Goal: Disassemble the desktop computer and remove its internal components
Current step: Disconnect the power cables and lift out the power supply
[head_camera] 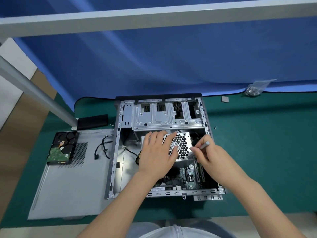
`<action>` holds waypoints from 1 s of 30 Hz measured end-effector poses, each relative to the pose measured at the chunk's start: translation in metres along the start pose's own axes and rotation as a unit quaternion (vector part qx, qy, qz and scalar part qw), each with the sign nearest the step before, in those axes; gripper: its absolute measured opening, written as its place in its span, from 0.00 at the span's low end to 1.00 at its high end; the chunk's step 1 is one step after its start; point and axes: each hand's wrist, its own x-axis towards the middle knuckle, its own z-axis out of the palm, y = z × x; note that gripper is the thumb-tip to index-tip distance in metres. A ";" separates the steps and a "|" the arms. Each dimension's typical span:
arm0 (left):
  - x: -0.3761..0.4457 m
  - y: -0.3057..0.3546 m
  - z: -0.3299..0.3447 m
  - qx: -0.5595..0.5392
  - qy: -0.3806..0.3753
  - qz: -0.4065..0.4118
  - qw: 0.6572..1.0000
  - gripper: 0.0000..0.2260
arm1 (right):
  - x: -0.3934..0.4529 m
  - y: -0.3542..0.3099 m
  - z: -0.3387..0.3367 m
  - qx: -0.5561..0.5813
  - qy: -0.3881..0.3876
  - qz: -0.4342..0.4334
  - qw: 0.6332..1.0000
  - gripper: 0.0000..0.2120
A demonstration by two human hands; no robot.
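Head view, left hand (157, 152) flat on honeycomb-grilled power supply (184, 148), right hand (208, 154) pinching screwdriver (203, 146)

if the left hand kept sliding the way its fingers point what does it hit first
The left hand lies flat on the power supply, fingers pointing up-right. Going on, it would probably meet the drive cage first, though depth is hard to judge.
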 end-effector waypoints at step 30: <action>-0.001 -0.001 0.001 -0.004 0.011 0.012 1.000 0.22 | 0.020 -0.027 -0.026 -0.122 -0.062 0.004 0.991 0.12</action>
